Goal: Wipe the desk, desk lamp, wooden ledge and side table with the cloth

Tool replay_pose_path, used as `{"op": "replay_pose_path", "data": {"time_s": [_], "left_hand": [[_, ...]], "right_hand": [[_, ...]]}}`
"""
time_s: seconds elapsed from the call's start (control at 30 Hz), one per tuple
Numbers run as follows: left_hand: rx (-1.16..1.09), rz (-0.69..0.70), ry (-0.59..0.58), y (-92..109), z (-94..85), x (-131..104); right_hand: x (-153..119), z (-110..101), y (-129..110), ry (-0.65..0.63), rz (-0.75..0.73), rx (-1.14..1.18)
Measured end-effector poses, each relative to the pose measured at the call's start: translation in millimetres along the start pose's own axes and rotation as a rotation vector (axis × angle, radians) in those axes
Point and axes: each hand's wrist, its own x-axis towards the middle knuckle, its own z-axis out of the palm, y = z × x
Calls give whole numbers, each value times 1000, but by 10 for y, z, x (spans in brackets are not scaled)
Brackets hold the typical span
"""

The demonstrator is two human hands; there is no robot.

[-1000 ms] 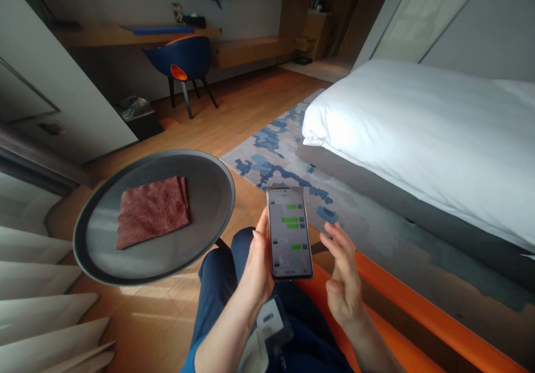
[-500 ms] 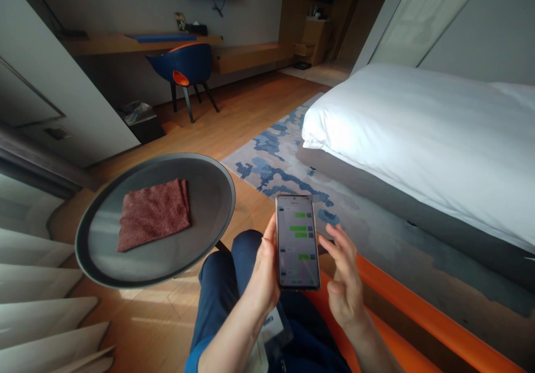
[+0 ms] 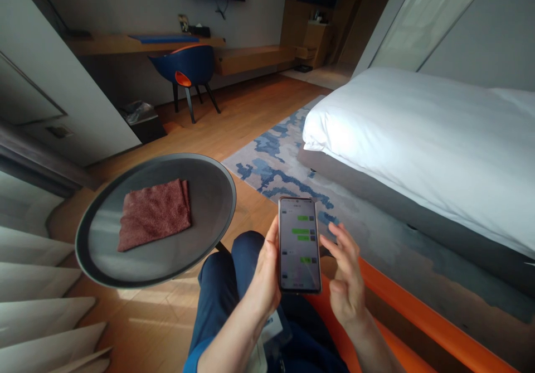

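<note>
A white-covered bed (image 3: 418, 133) fills the right side. A round dark table (image 3: 212, 217) at left bears a folded reddish cloth (image 3: 154, 214). The left hand (image 3: 265, 270) wraps the left side of a phone (image 3: 300, 245) above the lap (image 3: 246, 247). The right hand (image 3: 348, 278), half open and empty, is just beside it; fingertip contact is hard to judge.

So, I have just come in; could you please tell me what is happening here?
The left hand of a person holds a phone showing what looks like a chat. The right hand is raised close beside it, holding nothing; I cannot tell whether it touches the phone. A folded reddish cloth lies on the round table at the left.
</note>
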Motion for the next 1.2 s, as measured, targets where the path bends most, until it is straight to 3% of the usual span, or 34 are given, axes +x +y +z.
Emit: {"op": "replay_pose_path", "data": {"time_s": [0.23, 1.2], "left_hand": [[-3, 22, -41, 24, 12, -8], [0, 4, 39, 22, -47, 11]], "right_hand": [[16, 17, -27, 2, -16, 0], [-11, 59, 0, -7, -10, 52]]}}
